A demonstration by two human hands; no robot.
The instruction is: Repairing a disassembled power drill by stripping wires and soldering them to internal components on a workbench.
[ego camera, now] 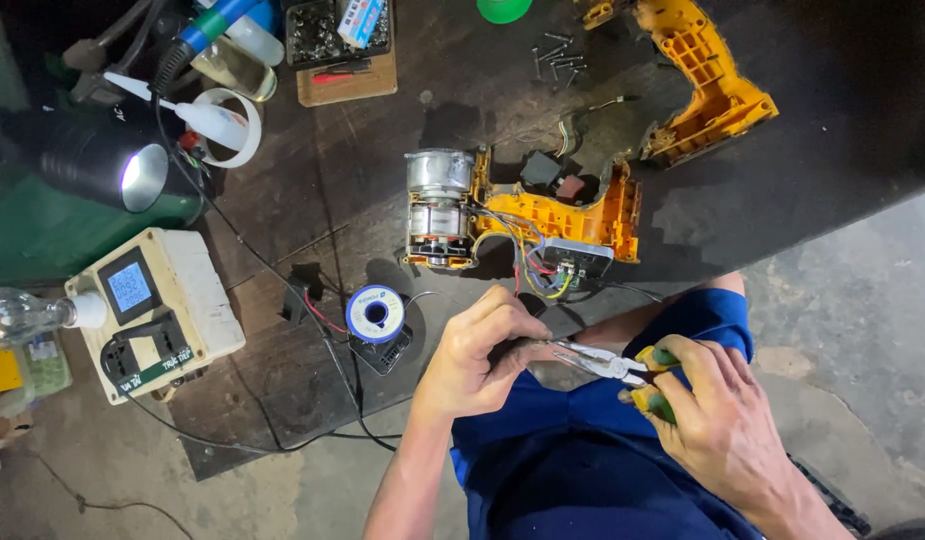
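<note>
My left hand [478, 352] is closed on a small dark part held just off the table's near edge. My right hand [718, 420] grips long-nose pliers [608, 363] with yellow-green handles; their jaws reach left to the part in my left hand. Just beyond the hands lies an opened yellow power-tool half shell [573, 215] with a silver motor [438, 205] at its left end and coloured wires running to a small circuit board [573, 262]. What the left fingers pinch is mostly hidden.
The other yellow shell half [708, 85] lies at the back right, with loose screws [558, 58] beside it. A solder spool [375, 313] stands left of my hand. A socket box with a meter [153, 312], a lamp [103, 165] and bottles crowd the left side.
</note>
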